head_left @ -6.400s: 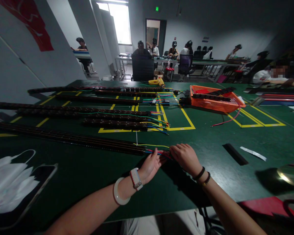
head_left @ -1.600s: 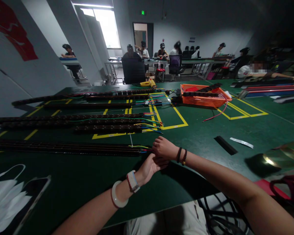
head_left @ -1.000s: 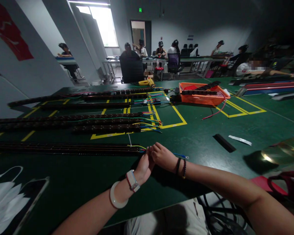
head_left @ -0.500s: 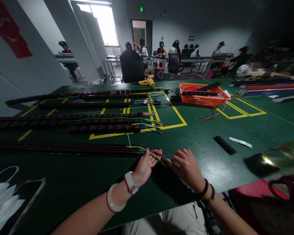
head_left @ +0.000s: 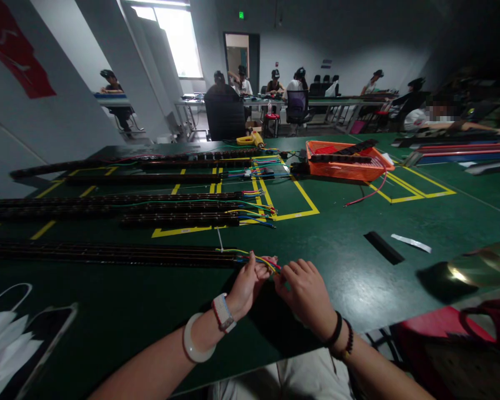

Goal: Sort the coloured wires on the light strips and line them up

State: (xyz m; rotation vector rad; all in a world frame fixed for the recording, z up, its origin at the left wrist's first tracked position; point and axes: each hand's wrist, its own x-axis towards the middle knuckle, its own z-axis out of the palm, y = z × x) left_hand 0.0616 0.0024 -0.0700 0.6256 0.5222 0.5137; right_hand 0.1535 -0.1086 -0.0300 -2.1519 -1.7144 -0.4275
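Note:
A bundle of coloured wires (head_left: 270, 265), with yellow, red and blue strands, comes out of the right end of a long black strip assembly (head_left: 150, 255). My left hand (head_left: 250, 278) is curled round the bundle near that end, thumb on top. At the wires' free ends, my right hand (head_left: 304, 289) is closed in a pinch; its fingertips are partly hidden behind the knuckles. Several more black strips (head_left: 179, 218) with loose wire ends lie farther back. A white tie (head_left: 220, 240) stands up from the nearest strip.
An orange basket (head_left: 341, 172) with black pieces stands at the back, beside a yellow heat gun (head_left: 251, 140). A black piece (head_left: 384, 248) and a white strip (head_left: 411, 243) lie right. Yellow tape (head_left: 304, 194) marks the green table. Several people sit beyond.
My right hand has moved left and slightly down, closer to my left hand, and now pinches at the wire ends. My left hand has stayed nearly still round the wires.

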